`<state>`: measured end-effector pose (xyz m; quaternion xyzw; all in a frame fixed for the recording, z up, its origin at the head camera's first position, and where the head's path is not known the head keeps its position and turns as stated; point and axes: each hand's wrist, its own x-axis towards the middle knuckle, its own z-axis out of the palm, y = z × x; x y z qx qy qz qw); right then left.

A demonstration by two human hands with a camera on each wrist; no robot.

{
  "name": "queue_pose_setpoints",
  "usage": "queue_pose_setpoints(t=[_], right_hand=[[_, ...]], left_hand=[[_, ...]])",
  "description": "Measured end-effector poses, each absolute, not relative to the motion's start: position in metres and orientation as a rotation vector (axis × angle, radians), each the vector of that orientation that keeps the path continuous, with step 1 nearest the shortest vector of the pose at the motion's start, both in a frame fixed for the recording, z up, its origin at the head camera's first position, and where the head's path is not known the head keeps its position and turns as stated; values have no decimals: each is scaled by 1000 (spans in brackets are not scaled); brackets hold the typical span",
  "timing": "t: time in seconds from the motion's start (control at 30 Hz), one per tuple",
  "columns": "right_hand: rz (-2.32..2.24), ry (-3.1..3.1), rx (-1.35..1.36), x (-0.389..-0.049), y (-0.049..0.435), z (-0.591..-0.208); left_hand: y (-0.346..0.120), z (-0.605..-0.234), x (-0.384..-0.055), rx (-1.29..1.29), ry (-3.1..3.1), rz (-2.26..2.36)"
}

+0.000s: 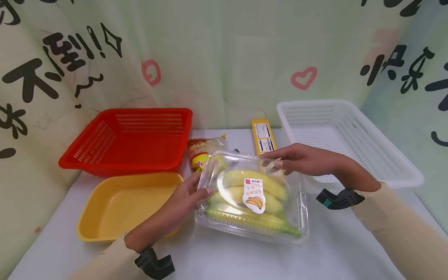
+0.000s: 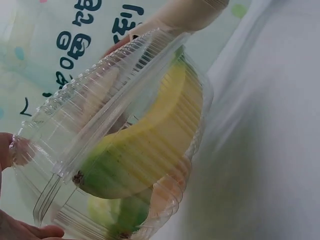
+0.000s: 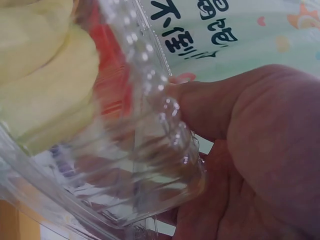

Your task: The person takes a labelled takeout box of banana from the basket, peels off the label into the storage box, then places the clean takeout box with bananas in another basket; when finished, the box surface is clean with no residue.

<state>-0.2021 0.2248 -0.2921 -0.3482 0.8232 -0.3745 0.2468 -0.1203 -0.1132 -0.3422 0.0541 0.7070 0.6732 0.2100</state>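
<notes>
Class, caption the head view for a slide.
Left hand and right hand hold a clear box of bananas near a yellow tub.

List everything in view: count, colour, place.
Container: 1, clear, front centre
Bananas: count unclear, yellow-green, inside container
Sticker: 1, mostly white, on container
Red basket: 1, red, back left
Tub: 1, yellow, in front of red basket
Packet: 1, multicoloured, right of red basket
White basket: 1, white, back right
Box: 1, yellow, beside white basket
Small item: 1, dark, mostly hidden behind container
Table: 1, white, underneath
Curtain: 1, pale green, behind table
Left hand: 1, gripping container's left side
Right hand: 1, gripping its far edge
Wrist straps: 2, black, wrists
Sleeves: 2, cream, forearms
</notes>
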Motion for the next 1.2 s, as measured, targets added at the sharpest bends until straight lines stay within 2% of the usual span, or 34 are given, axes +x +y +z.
queue_pose_setpoints(t=[0.27, 0.63, 1.2], right_hand=[[-1011, 2256, -860, -197, 214, -306], [-997, 2241, -878, -196, 208, -326], [-1079, 2248, -893, -187, 197, -343]], left_hand=[[-114, -351, -103, 55, 2034, 1862], [-108, -366, -89, -96, 2011, 1820], [-111, -384, -80, -45, 1989, 1852]])
